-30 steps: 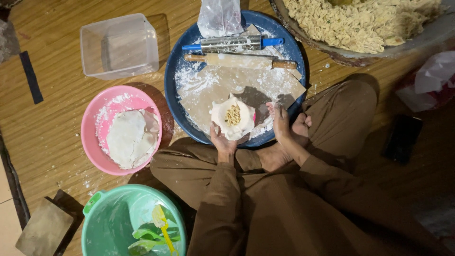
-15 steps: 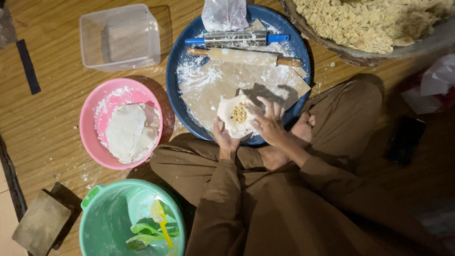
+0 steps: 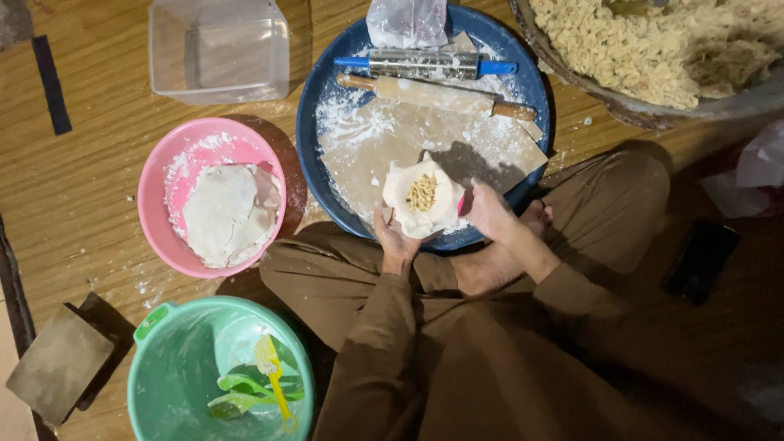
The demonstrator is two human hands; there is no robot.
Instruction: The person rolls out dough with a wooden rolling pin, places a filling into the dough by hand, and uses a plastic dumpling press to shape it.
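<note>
Presently: both hands cupping a filled dough round (image 3: pixel 422 198).
Left hand (image 3: pixel 394 238) and right hand (image 3: pixel 488 214) curl fingers around its edges, over blue tray (image 3: pixel 314 98)'s near rim; pink bowl (image 3: pixel 155 184) lies alongside.

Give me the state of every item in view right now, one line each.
Dough wrapper: cupped in both hands, filling in its middle, edges gathered upward.
Left hand: under the wrapper.
Right hand: at the wrapper's side.
Blue tray: floured.
Wooden rolling pin: lying on the tray.
Pink bowl: holds flat dough sheets.
Clear container: empty.
</note>
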